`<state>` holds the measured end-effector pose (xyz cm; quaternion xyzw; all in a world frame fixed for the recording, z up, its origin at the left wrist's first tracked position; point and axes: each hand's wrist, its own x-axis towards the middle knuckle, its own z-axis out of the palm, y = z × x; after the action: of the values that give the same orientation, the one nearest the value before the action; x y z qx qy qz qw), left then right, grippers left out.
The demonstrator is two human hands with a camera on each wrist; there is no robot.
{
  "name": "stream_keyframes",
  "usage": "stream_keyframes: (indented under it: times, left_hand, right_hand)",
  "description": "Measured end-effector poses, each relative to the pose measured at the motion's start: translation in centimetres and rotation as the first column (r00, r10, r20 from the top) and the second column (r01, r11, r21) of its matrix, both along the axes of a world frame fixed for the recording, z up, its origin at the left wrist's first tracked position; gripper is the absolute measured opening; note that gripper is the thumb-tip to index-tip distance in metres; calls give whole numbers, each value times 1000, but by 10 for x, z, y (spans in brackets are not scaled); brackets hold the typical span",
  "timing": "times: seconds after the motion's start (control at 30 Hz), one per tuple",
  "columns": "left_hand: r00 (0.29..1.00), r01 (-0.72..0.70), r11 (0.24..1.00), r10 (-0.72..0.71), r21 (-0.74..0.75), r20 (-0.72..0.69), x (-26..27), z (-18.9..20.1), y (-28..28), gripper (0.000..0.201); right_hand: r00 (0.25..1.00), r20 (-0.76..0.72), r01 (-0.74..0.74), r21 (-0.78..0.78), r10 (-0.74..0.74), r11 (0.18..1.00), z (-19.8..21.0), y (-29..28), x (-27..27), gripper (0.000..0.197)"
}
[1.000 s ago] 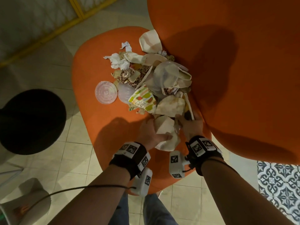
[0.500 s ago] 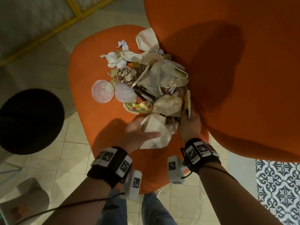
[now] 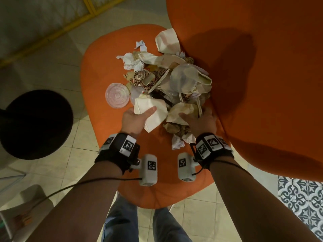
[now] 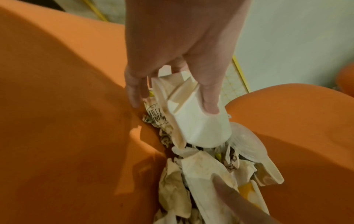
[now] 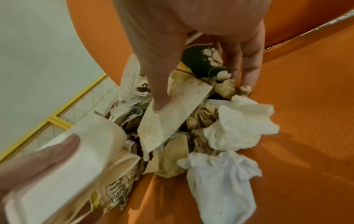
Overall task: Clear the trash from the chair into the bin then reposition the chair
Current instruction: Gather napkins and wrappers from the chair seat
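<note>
A heap of trash [image 3: 167, 79], made of crushed paper cups, wrappers and napkins, lies on the orange chair's seat [image 3: 97, 70] against its backrest [image 3: 262, 70]. My left hand [image 3: 138, 116] grips a crushed white paper cup [image 3: 153, 110] [image 4: 199, 125] [image 5: 76, 150] at the heap's near left, thumb on top. My right hand [image 3: 197, 119] reaches into the heap's near right; its thumb [image 5: 162, 94] presses a stained flat wrapper [image 5: 172, 109] [image 3: 181, 112] while its fingers [image 5: 247, 68] curl behind it by the backrest. The black round bin [image 3: 33, 123] stands on the floor to the left.
A clear plastic lid [image 3: 117, 97] lies on the seat left of the heap. Crumpled white napkins [image 3: 178, 142] lie near my right wrist. A yellow frame [image 3: 61, 30] runs along the far floor. Patterned tiles [image 3: 300, 203] show at the lower right. My legs [image 3: 139, 224] stand before the chair.
My left hand has lifted the white cup up and left, over the printed cup. My right hand has closed on the stained wrapper. Crumpled napkins now show on the seat.
</note>
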<state>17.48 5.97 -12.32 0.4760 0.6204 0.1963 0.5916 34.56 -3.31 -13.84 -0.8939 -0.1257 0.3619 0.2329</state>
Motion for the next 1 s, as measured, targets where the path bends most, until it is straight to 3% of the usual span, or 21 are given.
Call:
stream_keyframes:
  times: [0.1,0.2,0.23,0.37,0.5,0.63,0.8,0.87,1.0]
  left_hand:
    - [998,40,999,-39,4,-58,6,-9,5,35]
    - [967,120,990,-100,73,-234,5,-18,10,81]
    - [954,158,982,-126,101,-272,3,-24,10,87]
    - [943,257,959,-223,117,-248,-1,-30,1,72]
    - [957,246,960,-218,136,-192,-3,-17,-10,57]
    - [989,130,978,-115,163,-94,-4,-11,-21,36]
    - [998,24,961,-9,276,-57,-6,-4,-33,34]
    - [998,-48,962,59,270,-33,-11,-3,-36,33]
    - [978,-176,971,154,160,142,-22,7,-46,36]
  right_hand:
    - [1000,26,-10,48,9,999,-5,1,-2,100]
    - [994,99,-60,67,53,996,-6,-1,-5,78]
    - [993,102,-64,73,57,995,-7,-2,-6,71]
    - [996,79,-47,128,37,991,-11,-9,-10,63]
    - [984,148,-123,132,103,984,-7,-9,-8,21]
    - [985,163,-84,164,57,983,-2,-15,-4,32]
    - [980,200,-67,252,16,966,12,-32,-7,40]
    - [976,212,-27,302,-40,953,19,-42,-9,39]
    - [973,139,104,442,-183,891,39,-53,-21,30]
